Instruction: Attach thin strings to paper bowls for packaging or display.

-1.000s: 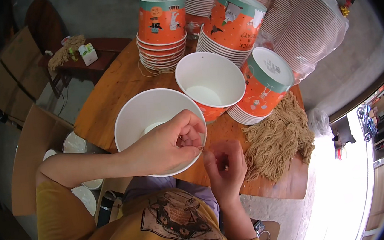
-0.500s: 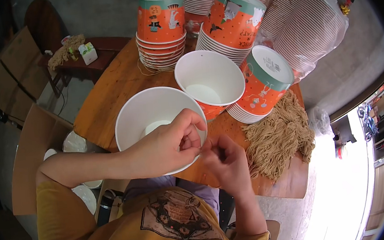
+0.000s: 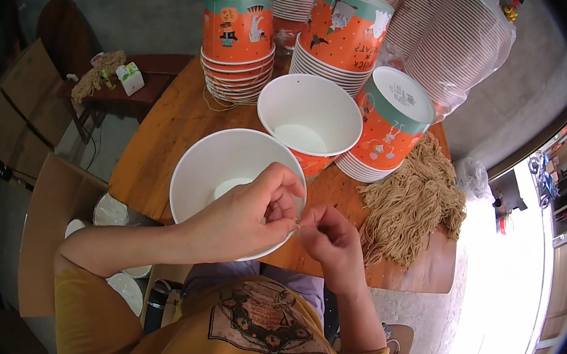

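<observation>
at far left, one open cardboard box (image 3: 51,247) contains several white-lined tubs (image 3: 111,211); overlap prevents an exact count. to its right, on or at the edge of one wooden table (image 3: 150,142), is one near bucket (image 3: 191,179), mouth up and facing the viewer; its support is hidden. one inverted stack (image 3: 238,28) is set behind it. the left hand (image 3: 259,210) overlaps the bucket's near right rim and is the closer of the two hands to it; its thumb and forefinger are together, apparently clamped on one short tan strand (image 3: 297,225). the strand lies just beside the rim, at the facing fingertips, its visible length running roughly left to right. one second bucket (image 3: 293,135), mouth up, is behind the hands. the right hand (image 3: 337,240) is beyond the rim, thumb and forefinger close together at the strand; whether they clamp it cannot be told. farther right are two more inverted stacks (image 3: 382,140), making three in total, and one tan twine bundle (image 3: 412,205), near the right hand but apart from it.
</observation>
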The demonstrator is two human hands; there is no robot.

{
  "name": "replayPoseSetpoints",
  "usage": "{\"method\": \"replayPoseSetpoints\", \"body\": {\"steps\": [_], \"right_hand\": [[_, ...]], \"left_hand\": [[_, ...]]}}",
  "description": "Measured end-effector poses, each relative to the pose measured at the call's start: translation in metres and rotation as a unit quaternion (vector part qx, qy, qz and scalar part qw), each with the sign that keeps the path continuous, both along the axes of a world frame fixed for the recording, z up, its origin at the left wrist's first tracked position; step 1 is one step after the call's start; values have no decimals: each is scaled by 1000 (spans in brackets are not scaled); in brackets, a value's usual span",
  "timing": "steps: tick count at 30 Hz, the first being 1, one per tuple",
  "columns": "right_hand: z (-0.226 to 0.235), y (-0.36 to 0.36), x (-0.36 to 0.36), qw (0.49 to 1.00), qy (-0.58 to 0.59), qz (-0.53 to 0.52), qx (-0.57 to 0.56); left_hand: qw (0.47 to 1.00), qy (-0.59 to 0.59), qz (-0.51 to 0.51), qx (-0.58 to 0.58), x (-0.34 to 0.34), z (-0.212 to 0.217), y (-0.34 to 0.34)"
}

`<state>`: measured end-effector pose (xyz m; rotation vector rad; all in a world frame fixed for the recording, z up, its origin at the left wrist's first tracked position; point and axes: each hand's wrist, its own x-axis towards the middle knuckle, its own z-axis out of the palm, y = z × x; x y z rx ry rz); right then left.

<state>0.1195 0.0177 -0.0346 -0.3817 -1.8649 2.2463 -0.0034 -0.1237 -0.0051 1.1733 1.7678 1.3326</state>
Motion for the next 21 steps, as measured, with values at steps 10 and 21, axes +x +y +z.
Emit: {"method": "replayPoseSetpoints", "body": {"steps": [10,21], "right_hand": [[-7,0,4,995,63,-21,77],[-15,-3,1,997,45,-45,-46]], "left_hand": [[1000,-1,1,8,1,0,0],[999,32,-21,-12,1,3,-1]]}}
